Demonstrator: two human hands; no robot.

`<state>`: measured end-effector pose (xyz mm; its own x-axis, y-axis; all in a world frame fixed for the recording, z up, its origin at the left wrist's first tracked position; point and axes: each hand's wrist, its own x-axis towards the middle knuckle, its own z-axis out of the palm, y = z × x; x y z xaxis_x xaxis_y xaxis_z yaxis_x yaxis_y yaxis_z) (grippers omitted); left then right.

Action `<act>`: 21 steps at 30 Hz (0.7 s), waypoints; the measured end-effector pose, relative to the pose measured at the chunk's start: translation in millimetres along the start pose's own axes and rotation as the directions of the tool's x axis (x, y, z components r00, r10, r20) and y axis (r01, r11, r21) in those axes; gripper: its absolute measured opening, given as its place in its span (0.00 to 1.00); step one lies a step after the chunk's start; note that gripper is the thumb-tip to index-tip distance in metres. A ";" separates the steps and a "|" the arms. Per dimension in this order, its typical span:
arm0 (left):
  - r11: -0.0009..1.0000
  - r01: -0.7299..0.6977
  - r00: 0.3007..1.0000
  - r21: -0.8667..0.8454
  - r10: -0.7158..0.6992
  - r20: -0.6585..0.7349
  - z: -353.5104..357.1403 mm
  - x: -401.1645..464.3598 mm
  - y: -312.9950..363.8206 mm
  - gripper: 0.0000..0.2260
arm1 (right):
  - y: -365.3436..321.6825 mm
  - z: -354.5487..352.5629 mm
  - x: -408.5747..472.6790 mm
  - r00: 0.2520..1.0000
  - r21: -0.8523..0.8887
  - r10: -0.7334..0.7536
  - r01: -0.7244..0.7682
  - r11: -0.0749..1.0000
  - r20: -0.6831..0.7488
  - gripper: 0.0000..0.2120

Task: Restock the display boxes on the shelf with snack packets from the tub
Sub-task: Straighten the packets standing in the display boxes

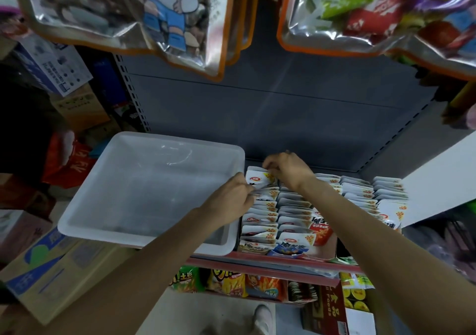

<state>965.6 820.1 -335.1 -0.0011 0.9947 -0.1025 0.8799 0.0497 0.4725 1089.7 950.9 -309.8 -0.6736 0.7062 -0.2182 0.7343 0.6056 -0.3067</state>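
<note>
Head view. I see the white plastic tub [144, 193] resting on the shelf [257, 258], its translucent floor bare so far as I can tell. Just beside it, to the right, the display boxes [327, 244] hold snack packets [265, 216] packed upright in close rows that run from the shelf's front edge toward the grey back panel [270, 107]; each packet's flat face turns toward the front, its long axis standing vertical, top edge up. My left hand [229, 200] lies over the tub's right rim, fingers curled and pinching the upper edge of a packet in the leftmost row. My right hand [286, 169] reaches to the rear of that same row, fingers bent and nipping the top of the rearmost packet [255, 178]. Large foil bags [128, 12] hang overhead. Crisp bags [226, 282] fill the lower shelf.
</note>
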 end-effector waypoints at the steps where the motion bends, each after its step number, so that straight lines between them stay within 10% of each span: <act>1: 1.000 -0.024 0.999 0.020 0.024 -0.024 0.4 -1.8 -1.6 0.15 | 0.8 0.6 0.4 1.000 -0.019 0.005 -0.005 1.000 -0.020 0.09; 9: 0.997 -0.068 0.997 0.040 0.069 -0.018 -5.5 -2.3 -3.6 0.15 | 4.6 9.7 2.0 0.992 -0.281 -0.113 0.093 0.955 -0.055 0.13; 21: 1.000 -0.016 0.999 0.024 0.015 0.046 -3.7 -3.7 -6.2 0.12 | 1.0 -5.9 -5.6 0.991 -0.093 -0.118 0.124 0.988 0.069 0.13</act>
<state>958.4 816.4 -334.4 0.0342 0.9902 -0.1356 0.8908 0.0313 0.4533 1094.7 949.7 -303.4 -0.7598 0.6027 -0.2439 0.6496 0.7201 -0.2439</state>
